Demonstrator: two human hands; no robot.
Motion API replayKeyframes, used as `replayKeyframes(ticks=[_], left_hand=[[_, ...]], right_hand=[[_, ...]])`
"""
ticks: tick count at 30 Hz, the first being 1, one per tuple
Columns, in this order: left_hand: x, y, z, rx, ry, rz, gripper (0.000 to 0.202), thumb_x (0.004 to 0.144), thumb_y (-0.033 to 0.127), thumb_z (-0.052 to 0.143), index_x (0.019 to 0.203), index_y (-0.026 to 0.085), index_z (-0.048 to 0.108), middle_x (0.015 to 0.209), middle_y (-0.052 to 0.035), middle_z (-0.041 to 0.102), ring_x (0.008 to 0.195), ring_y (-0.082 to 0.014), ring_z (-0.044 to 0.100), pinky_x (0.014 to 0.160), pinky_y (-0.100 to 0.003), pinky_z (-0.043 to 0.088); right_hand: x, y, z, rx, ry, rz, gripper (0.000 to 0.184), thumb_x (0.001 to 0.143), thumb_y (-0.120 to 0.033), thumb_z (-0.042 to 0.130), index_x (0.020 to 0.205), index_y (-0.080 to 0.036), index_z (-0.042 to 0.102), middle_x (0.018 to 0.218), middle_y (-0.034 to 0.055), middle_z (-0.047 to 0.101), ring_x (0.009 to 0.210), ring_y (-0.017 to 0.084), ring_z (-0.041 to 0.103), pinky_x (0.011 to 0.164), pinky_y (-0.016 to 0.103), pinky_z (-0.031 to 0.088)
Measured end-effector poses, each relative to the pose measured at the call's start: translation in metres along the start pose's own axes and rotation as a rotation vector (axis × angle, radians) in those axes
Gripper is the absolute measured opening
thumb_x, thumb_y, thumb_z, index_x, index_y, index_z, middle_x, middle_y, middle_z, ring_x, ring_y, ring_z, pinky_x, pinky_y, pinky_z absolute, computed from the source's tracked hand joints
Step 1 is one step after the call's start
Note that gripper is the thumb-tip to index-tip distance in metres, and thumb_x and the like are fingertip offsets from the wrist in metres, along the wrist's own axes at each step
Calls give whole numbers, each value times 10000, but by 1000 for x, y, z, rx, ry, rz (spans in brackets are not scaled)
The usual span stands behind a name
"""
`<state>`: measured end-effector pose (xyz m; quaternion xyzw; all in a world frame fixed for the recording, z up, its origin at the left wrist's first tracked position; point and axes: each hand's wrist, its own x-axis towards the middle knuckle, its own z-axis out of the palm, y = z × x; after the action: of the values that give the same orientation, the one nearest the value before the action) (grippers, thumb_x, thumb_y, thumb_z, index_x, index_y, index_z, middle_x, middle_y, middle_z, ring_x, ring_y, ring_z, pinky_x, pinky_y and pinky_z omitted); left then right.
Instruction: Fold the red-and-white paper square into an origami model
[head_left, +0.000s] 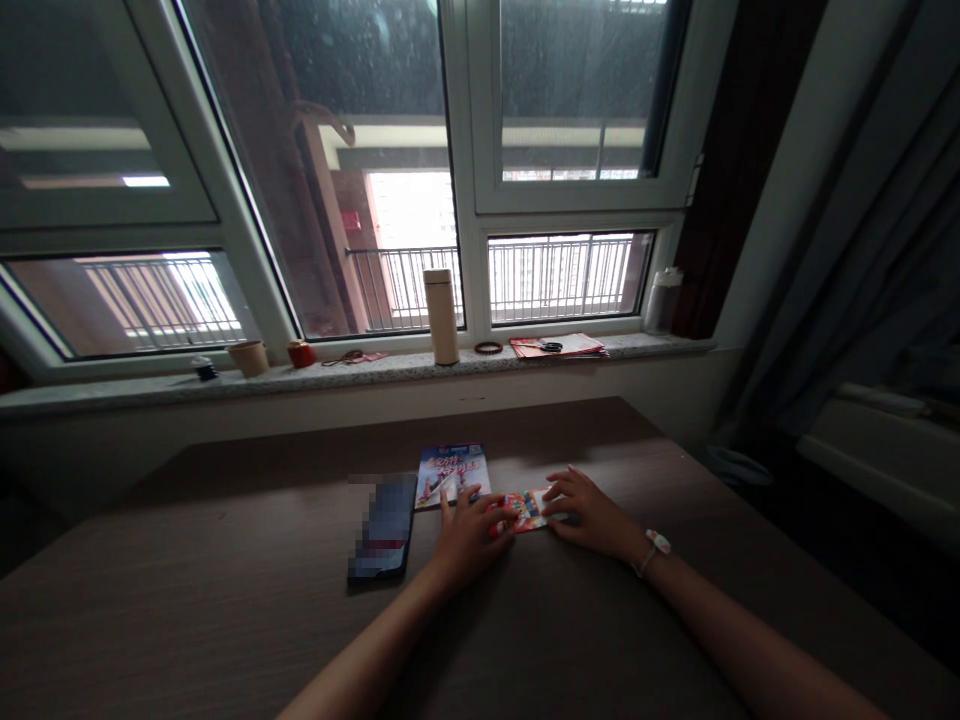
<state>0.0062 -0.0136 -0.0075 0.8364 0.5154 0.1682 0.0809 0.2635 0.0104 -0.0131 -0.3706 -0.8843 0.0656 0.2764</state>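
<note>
A small, bright multicoloured card (528, 508), mostly red and orange with a pale right end, lies low over the table between my two hands. My left hand (471, 538) has its thumb and index finger closed at the card's left end, where a red part shows between them. Its other fingers spread over the lower edge of a blue printed booklet (452, 468). At the card's right end, the curved fingers and thumb of my right hand (589, 513) grip it. A bracelet with a white ornament (658, 542) is on my right wrist.
A dark phone (386, 528) lies left of my left hand on the brown table (225, 560). On the windowsill behind stand a cream thermos (441, 318), a paper cup (249, 358), a red item (301, 354), papers with scissors (559, 346) and a clear bottle (663, 302).
</note>
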Motion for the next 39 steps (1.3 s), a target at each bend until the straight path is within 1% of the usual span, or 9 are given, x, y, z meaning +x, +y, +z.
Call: replayKeyframes(ticks=[11, 14, 17, 19, 23, 25, 27, 32, 39], left_hand=[[2, -1, 2, -12, 6, -6, 211, 906, 413, 599, 1101, 434, 676, 1368, 59, 583, 1355, -348, 338, 1071, -771, 7], [2, -1, 1, -16, 13, -13, 192, 905, 418, 601, 1077, 421, 686, 1355, 56, 592, 1349, -345, 347, 1073, -769, 24], [2, 0, 0, -23, 15, -16, 184, 890, 421, 619, 1053, 394, 700, 1339, 37, 601, 1343, -341, 351, 1085, -757, 28], [2, 1, 0, -20, 17, -13, 190, 884, 422, 626, 1055, 389, 701, 1331, 29, 603, 1338, -337, 353, 1094, -748, 23], [1, 4, -3, -13, 19, -6, 242, 906, 423, 592, 1136, 435, 665, 1323, 39, 600, 1332, -328, 355, 1089, -755, 12], [1, 5, -3, -8, 17, -2, 239, 910, 430, 584, 1134, 449, 664, 1326, 46, 595, 1327, -330, 356, 1083, -761, 6], [0, 4, -2, 0, 19, 3, 223, 903, 434, 595, 1109, 444, 678, 1334, 45, 587, 1326, -333, 349, 1088, -755, -8], [1, 3, 0, 13, 27, 14, 223, 913, 432, 581, 1113, 441, 679, 1331, 35, 586, 1324, -332, 350, 1089, -753, -6], [1, 5, -2, 35, 32, 22, 208, 918, 419, 580, 1099, 436, 680, 1303, 32, 594, 1299, -323, 377, 1085, -757, 6]], right_hand=[[1, -9, 0, -52, 37, -17, 102, 897, -247, 609, 909, -272, 707, 970, 14, 698, 1228, 245, 530, 1143, 579, 240], [3, -9, 1, -55, 44, -7, 96, 913, -294, 605, 963, -261, 679, 1002, 24, 702, 1212, 249, 544, 1137, 588, 255], [5, -9, 6, -48, 117, 58, 203, 889, -340, 644, 1057, -229, 618, 1039, 51, 689, 1111, 240, 598, 1126, 581, 295], [6, -10, 10, -57, 183, 116, 262, 873, -367, 661, 1063, -204, 584, 1000, 52, 674, 990, 217, 632, 1124, 569, 310], [8, -17, 13, -93, 227, 163, 196, 889, -373, 638, 947, -199, 568, 890, 17, 651, 875, 196, 635, 1106, 545, 335], [9, -20, 12, -95, 208, 150, 142, 914, -346, 607, 930, -210, 574, 889, 6, 654, 885, 190, 634, 1099, 532, 336], [9, -22, 10, -97, 195, 125, 112, 922, -327, 600, 964, -223, 594, 954, 17, 667, 948, 198, 631, 1095, 526, 332], [8, -19, 11, -129, 213, 75, 144, 928, -286, 588, 1054, -257, 653, 1114, 64, 656, 1069, 225, 606, 1092, 515, 333], [6, -20, 14, -139, 193, 60, 175, 920, -244, 595, 1069, -268, 684, 1085, 49, 675, 1038, 209, 617, 1083, 499, 346]])
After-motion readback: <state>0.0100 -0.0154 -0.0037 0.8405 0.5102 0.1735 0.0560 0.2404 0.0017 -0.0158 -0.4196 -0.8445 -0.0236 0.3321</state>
